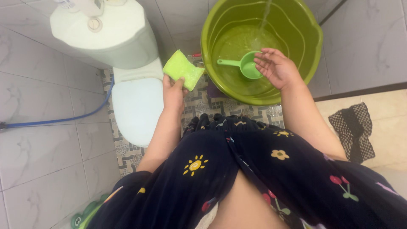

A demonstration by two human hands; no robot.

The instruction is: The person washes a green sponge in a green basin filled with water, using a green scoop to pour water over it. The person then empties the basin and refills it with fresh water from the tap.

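Note:
My left hand (174,91) grips a light green sponge (183,69) by its lower edge, holding it up between the toilet and the bucket. My right hand (275,67) hovers over the green bucket (311,63), fingers spread and palm up, holding nothing. Just left of its fingertips a green dipper (246,65) floats in the water inside the bucket. A thin stream of water (266,17) falls into the bucket from above.
A white toilet (137,106) with closed lid and its tank (106,36) stands to the left. A blue hose (59,120) runs along the tiled wall. A black-and-white checked cloth (352,129) lies at the right. My dark flowered dress (254,169) fills the foreground.

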